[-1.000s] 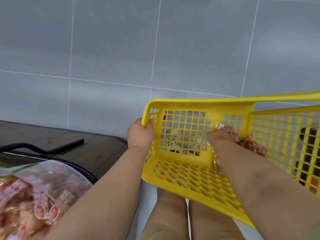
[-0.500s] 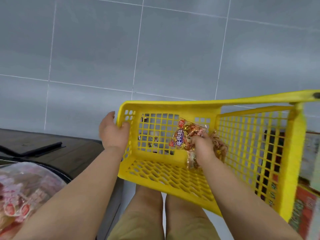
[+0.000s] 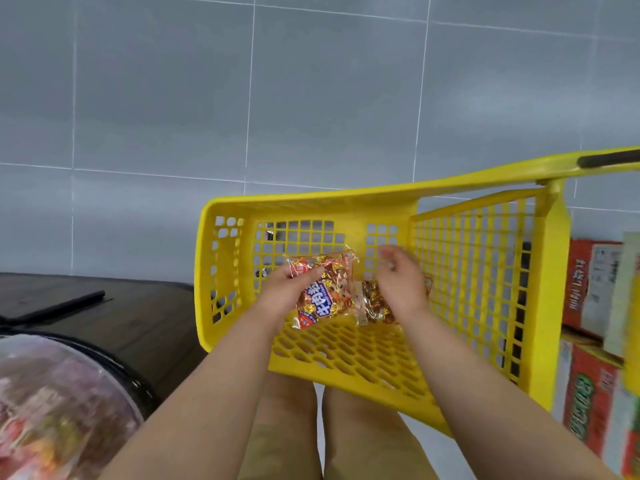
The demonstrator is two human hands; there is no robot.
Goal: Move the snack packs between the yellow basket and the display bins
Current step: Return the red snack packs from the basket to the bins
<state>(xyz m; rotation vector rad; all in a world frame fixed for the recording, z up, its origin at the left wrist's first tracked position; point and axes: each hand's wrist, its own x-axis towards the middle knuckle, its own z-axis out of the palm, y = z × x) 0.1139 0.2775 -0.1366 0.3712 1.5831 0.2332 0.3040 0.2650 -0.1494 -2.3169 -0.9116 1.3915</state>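
Person wears khaki shorts (image 3: 280,469), visible at the bottom edge. Both forearms (image 3: 207,393) and the legs (image 3: 287,410) beyond the hem are bare.

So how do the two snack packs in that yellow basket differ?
The held pack is gripped by the left hand. The other pack lies low in the basket, partly covered by the right hand.
The held pack shows its full front with a blue label, while no label shows on the other pack.
Both are clear packs holding shiny gold-wrapped pieces.
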